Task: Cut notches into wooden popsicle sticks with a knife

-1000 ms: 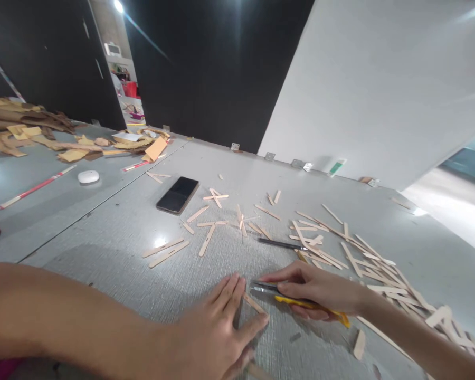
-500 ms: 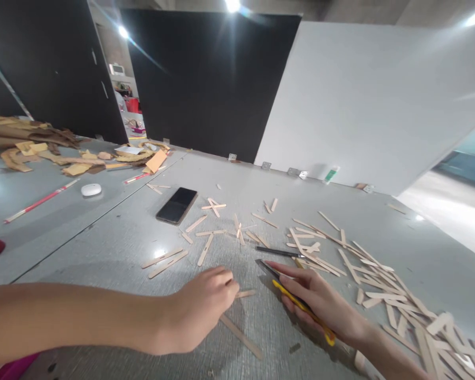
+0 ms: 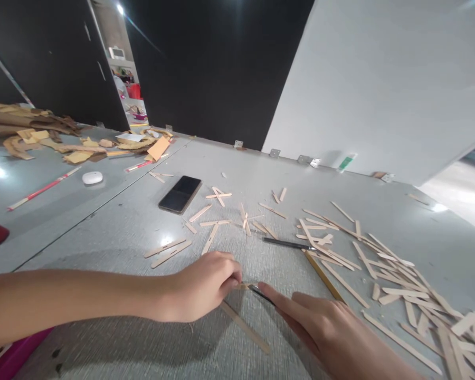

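One small white case (image 3: pixel 92 178) is sitting closed on the grey table (image 3: pixel 142 348), so its contents are staying hidden. Just right of it, across a seam, one phone (image 3: pixel 181 194) is lying face up. Two red-and-white straws (image 3: pixel 43 188) are lying at the left, the second near a heap of scraps (image 3: pixel 79 157). One black tool (image 3: pixel 288 244) is resting with its right end against a pile of sticks (image 3: pixel 406 293), which are overlapping too much for a sure count. Two slotted sticks (image 3: pixel 165 248) are lying side by side beyond the left forearm. At the near middle of the table, the left hand (image 3: pixel 206 287) is pinching one short stick (image 3: pixel 243 286) between curled fingers. The right hand (image 3: pixel 320 327) is gripping one cutter (image 3: pixel 263 295), its index finger stretching along the top; the tip seems to be touching the short stick, though the fingers are partly hiding it. One longer stick (image 3: pixel 245 328) is lying just below.
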Action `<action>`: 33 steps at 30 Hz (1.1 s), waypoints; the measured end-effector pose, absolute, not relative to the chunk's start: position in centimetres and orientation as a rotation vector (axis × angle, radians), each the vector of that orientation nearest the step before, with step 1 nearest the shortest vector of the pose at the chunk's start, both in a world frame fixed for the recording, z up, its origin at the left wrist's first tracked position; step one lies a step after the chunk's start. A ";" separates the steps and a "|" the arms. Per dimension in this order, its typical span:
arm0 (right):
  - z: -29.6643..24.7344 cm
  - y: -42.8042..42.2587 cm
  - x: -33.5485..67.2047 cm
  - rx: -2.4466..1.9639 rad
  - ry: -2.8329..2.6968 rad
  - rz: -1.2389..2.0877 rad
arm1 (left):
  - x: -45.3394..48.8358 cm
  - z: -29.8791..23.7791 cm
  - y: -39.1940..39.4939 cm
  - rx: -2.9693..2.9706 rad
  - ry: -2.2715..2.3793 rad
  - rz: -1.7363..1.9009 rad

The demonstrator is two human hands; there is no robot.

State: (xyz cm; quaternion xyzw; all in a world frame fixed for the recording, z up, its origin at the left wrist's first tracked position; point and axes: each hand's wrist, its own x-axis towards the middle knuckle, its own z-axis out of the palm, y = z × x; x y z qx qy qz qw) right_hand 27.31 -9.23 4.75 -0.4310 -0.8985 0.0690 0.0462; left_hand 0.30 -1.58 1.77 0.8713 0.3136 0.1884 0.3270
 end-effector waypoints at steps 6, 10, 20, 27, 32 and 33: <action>4.9 -8.7 27.4 -1.310 -2.878 0.110 | 0.3 1.7 -1.8 2.227 0.851 0.494; 5.3 -9.0 27.1 -1.226 -2.942 0.048 | 0.3 1.8 -1.7 2.164 0.877 0.469; 5.4 -9.4 26.5 -1.111 -2.917 -0.165 | 0.1 3.8 -0.7 1.875 0.817 0.241; 5.3 -9.5 26.3 -1.048 -2.888 -0.256 | 0.6 3.6 0.2 1.681 0.822 0.156; 5.6 -9.4 26.3 -1.044 -2.910 -0.339 | 0.7 3.3 0.3 1.620 0.811 0.163; 5.7 -9.3 26.3 -1.041 -2.909 -0.354 | 0.7 3.2 0.2 1.611 0.805 0.172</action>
